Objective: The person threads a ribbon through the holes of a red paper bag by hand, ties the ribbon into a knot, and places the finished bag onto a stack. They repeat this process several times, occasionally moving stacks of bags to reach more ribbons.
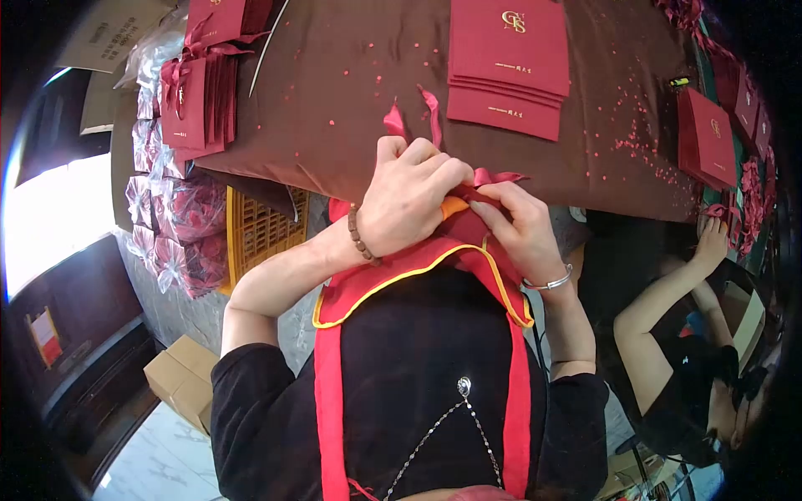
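My left hand (pixel 413 192), wearing a brown bead bracelet, is closed with its fingers curled at the table's front edge. Two tails of red ribbon (pixel 431 113) stick up beyond its knuckles onto the cloth. Close on the right, my right hand (pixel 520 224), with a silver bangle, pinches a dark red piece between thumb and fingers. A pinkish-red ribbon loop (pixel 494 176) rises between the hands. Under the fingers shows an orange patch (pixel 454 206), by the red apron (pixel 393 280) with yellow trim. My fingers hide most of the held piece.
Stacked dark red gift bags (pixel 508 63) lie ahead on the brown cloth (pixel 351 50). More ribboned bags (pixel 188 104) stand at left, others (pixel 708 138) at right. Plastic-wrapped bundles (pixel 188 225) and a yellow crate (pixel 251 225) sit left. At right, a co-worker's hand (pixel 712 244) touches ribbons.
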{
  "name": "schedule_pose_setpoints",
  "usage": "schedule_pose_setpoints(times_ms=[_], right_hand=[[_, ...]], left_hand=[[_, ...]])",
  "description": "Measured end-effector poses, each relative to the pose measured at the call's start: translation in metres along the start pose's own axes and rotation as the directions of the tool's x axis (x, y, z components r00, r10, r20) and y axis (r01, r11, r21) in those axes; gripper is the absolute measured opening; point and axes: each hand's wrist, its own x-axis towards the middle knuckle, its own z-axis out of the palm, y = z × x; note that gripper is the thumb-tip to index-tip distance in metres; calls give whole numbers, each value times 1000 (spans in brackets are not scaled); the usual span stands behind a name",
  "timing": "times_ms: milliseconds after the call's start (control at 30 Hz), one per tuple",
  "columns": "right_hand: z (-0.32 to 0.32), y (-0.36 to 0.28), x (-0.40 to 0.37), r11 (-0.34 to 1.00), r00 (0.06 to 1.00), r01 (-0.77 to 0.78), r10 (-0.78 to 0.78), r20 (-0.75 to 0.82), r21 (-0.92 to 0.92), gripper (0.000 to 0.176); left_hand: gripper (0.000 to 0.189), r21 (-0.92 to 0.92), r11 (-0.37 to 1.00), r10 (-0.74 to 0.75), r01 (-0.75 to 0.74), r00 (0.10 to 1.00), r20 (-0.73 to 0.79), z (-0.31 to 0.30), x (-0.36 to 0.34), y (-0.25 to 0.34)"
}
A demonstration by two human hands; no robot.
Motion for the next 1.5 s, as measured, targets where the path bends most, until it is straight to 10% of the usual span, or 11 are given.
schedule_pose_setpoints(times_ms=[267,367,467,533,867,1033,1233,1300,1500], right_hand=[[5,-2,-2,998,998,53,-54,-23,-43,16],[6,-3,-3,994,998,69,-70,-6,-82,16],[10,-10,0,992,997,78,-80,-14,-95,19],[9,-21,-2,972,972,-234,234,9,-37,24],[15,-12,-2,981,982,165,-173,-79,-100,23],[13,-13,-3,985,989,144,-147,-26,-94,20],[17,-18,-7,995,998,26,-32,-61,-99,22],[17,-20,-6,995,997,38,-44,-60,-95,22],[15,-23,-7,994,997,69,-72,-38,-85,22]], left_hand=[[20,-182,980,-77,74,997,-5,-7,0,-2],[12,-436,837,-194,330,925,327,-15,8,-17],[10,-369,849,-188,379,868,459,-30,20,-17],[13,-366,858,-169,360,871,462,-31,22,-21],[19,-335,812,-197,478,765,614,-47,28,-24],[23,-217,973,72,76,795,603,-49,26,-31],[32,-368,837,-191,406,846,498,-40,26,-29],[35,-276,793,-265,544,714,648,-47,34,-27],[19,-230,889,-180,397,763,621,-34,39,-26]])
